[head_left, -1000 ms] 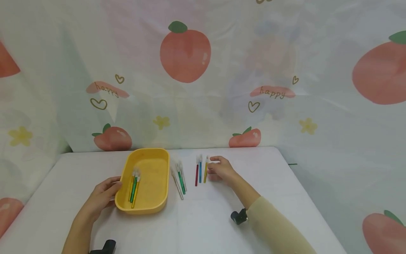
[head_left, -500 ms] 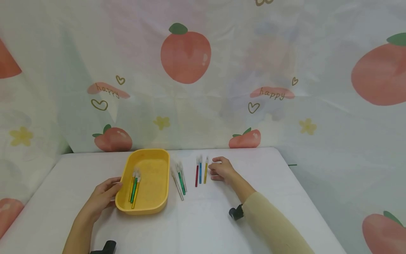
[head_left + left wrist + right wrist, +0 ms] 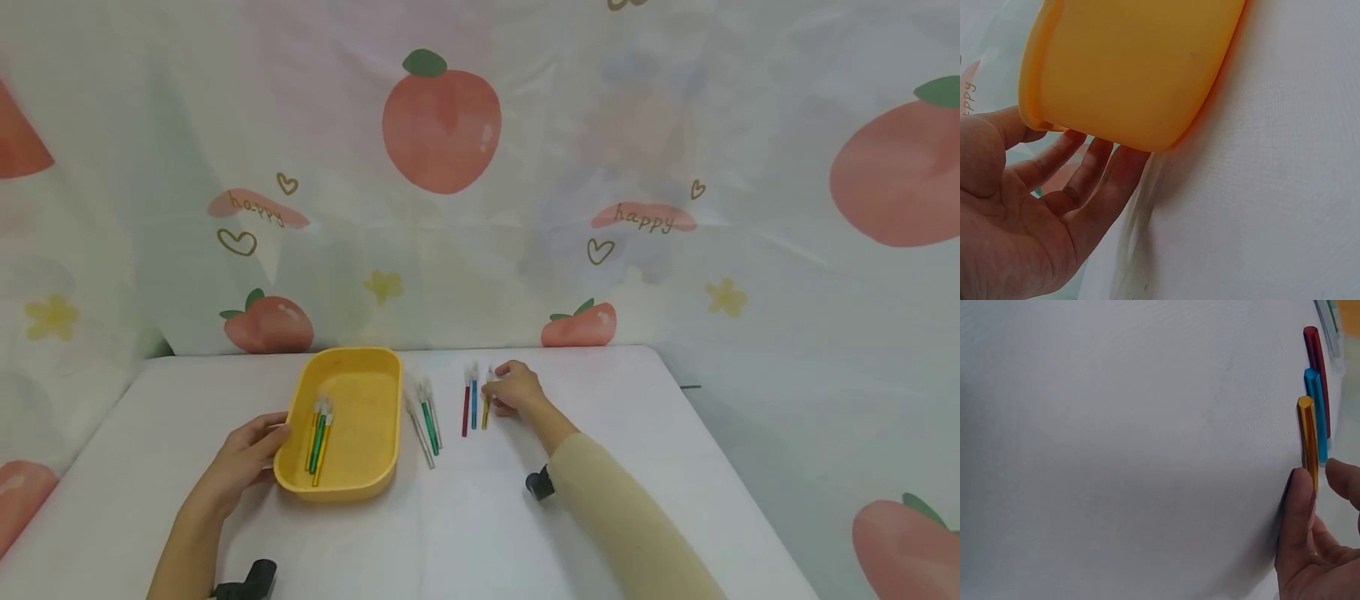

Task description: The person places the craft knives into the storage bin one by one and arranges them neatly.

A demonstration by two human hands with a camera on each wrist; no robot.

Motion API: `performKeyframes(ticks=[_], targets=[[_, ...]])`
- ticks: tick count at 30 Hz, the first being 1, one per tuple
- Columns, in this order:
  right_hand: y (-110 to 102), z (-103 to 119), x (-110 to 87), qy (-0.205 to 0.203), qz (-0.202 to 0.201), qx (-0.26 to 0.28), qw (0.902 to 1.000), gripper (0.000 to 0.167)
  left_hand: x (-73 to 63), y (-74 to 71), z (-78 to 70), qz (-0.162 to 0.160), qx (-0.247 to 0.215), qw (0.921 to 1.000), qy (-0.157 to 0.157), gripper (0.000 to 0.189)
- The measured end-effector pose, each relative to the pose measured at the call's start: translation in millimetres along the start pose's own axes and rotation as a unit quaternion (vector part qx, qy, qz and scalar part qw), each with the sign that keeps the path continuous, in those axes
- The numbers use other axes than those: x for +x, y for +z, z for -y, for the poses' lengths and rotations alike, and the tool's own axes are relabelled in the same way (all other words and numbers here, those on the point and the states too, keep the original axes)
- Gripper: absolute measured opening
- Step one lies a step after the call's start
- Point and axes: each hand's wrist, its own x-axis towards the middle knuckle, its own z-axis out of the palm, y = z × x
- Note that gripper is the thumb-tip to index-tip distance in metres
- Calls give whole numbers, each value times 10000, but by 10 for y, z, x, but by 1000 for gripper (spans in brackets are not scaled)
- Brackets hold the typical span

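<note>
My left hand holds the left side of a yellow plastic tray, thumb at the rim and fingers against the outer wall in the left wrist view. Inside the tray lie yellow and green pen-like sticks with pale tips. On the right, my right hand reaches over a yellow metallic pen-like stick. One finger lies along it; the opposite fingertip shows a gap from it in the right wrist view. The stick's pale end is partly hidden by the hand. A blue stick and a red stick lie just left.
Between tray and right hand, a green stick lies among silver ones on the white tabletop. A fruit-patterned cloth hangs behind the table. Black wrist cameras, left and right, sit low on the arms.
My right hand has moved slightly left, from beside the yellow stick to over it, and its fingers have drawn closer together. The left hand and tray stay in place.
</note>
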Motion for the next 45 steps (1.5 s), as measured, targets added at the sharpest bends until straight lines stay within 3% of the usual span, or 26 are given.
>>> performKeyframes(ticks=[14,23,31,45], targets=[[36,8,41,-331,-243,-1087,9932,43,18,-3,-6,14,-66,10000,-57,64],[-13,-75,43,-259,-75,-514,9983,42,8,8,-16,25,-101,9999,-97,63],[-73,-84,-114,-462,287,9,9985,44,13,-2,-13,26,-82,9999,-67,63],[61,183,-405,-922,1039,556,9887,47,14,-7,2,12,-101,9999,-117,64]])
